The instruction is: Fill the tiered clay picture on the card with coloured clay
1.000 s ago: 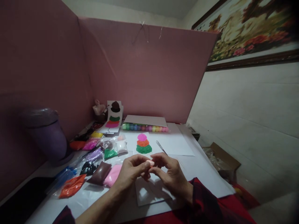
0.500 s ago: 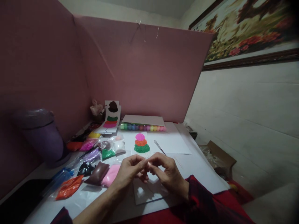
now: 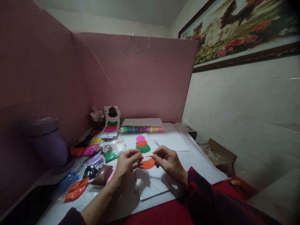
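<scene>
My left hand [image 3: 127, 164] and my right hand [image 3: 167, 161] are both pinched on a small clear bag of orange beads [image 3: 148, 163], held between them just above the white sheet [image 3: 201, 170]. A thin pale strip at the bag's top spans the two pinches. Just beyond lies a card with a pink, orange and green bead figure [image 3: 142, 143]. A metal tool [image 3: 156, 143] pokes out past my right hand.
Several small bags of coloured beads [image 3: 93, 159] lie to the left, with an orange bag [image 3: 76, 189] nearest. A purple lidded cup [image 3: 48, 142] stands far left. A finished sample card [image 3: 112, 120] leans against the pink partition [image 3: 140, 78]. A cardboard box [image 3: 219, 153] sits right.
My hands have drawn slightly apart and the orange bead bag now hangs in view between them. The camera has tilted a little and shifted left.
</scene>
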{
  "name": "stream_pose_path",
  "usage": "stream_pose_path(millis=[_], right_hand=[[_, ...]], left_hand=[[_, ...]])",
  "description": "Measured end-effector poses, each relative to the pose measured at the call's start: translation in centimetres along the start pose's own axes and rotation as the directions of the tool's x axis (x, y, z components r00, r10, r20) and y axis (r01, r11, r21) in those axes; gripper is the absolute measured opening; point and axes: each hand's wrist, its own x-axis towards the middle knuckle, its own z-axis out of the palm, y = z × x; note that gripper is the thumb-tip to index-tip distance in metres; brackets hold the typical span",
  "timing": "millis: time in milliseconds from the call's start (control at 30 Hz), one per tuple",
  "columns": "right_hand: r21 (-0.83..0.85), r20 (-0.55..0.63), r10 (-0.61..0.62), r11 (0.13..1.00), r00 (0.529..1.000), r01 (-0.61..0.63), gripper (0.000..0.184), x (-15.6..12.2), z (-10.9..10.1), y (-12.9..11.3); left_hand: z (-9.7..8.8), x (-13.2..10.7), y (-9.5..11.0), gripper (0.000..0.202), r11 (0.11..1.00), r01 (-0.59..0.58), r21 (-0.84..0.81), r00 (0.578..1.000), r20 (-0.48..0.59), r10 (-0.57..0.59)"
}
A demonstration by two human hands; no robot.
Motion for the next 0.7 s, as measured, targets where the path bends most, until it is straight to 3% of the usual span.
stream_pose_path(millis=[100, 233, 433, 600, 700], right_hand=[[0.038, -0.037, 0.075, 0.997, 0.996, -0.074, 0.018, 0.2, 0.1, 0.3], [0.072, 0.012, 0.098, 0.992, 0.995, -0.099, 0.011, 0.0, 0.4, 0.6], [0.063, 0.124, 0.014, 0.998, 0.992, -0.022, 0.014, -0.5, 0.7, 0.2], [-0.141, 0.075, -0.073, 0.987, 0.994, 0.083, 0.014, -0.7, 0.6, 0.1], [-0.191, 0.065, -0.115, 0.974, 0.991, 0.126, 0.004, -0.6, 0.5, 0.1]], left_hand=[[0.0, 0.1, -0.2, 0.032, 1.000, 0.005, -0.015, 1.000, -0.007, -0.005], [0.6, -0.4, -0.7, 0.034, 1.000, 0.015, 0.003, 1.000, 0.009, -0.015], [1.1, -0.8, -0.8, 0.045, 0.999, 0.038, 0.037, 0.999, 0.033, -0.039], [1.1, -0.8, -1.0, 0.032, 0.993, 0.038, 0.115, 0.994, 0.094, -0.049], [1.0, -0.7, -1.3, 0.033, 0.994, 0.038, 0.100, 0.992, 0.114, -0.050]])
